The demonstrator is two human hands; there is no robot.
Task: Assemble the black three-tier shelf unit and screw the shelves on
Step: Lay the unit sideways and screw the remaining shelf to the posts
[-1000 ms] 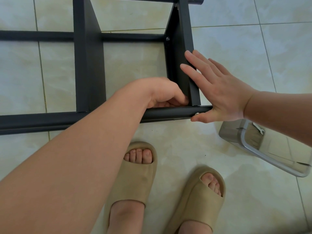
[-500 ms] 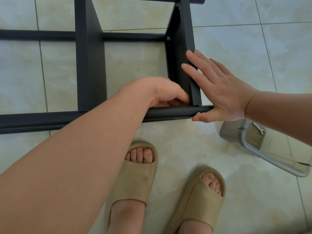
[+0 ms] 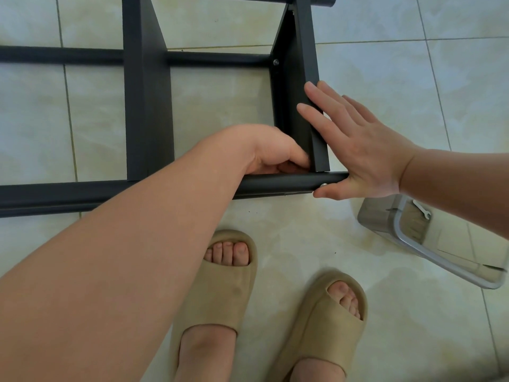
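Observation:
The black shelf unit [image 3: 146, 106] lies on its side on the tiled floor, its round posts running left to right. My right hand [image 3: 355, 150] lies flat with straight fingers against the outer face of the end shelf [image 3: 308, 78], the thumb touching the near post [image 3: 275, 183] beside a silver screw [image 3: 324, 185]. My left hand [image 3: 272, 151] reaches inside the corner where that shelf meets the near post, fingers curled under and hidden; what they hold I cannot see. Another screw head [image 3: 275, 62] shows on the far post joint.
A clear plastic container [image 3: 407, 230] with a grey rim lies tipped on the floor at the right, a small white wrench [image 3: 421, 209] in it. My feet in beige slide sandals [image 3: 220, 285] stand just below the near post.
Almost nothing has moved; both hands stay in the same places on the end shelf and near post, with only a slight drift of the view.

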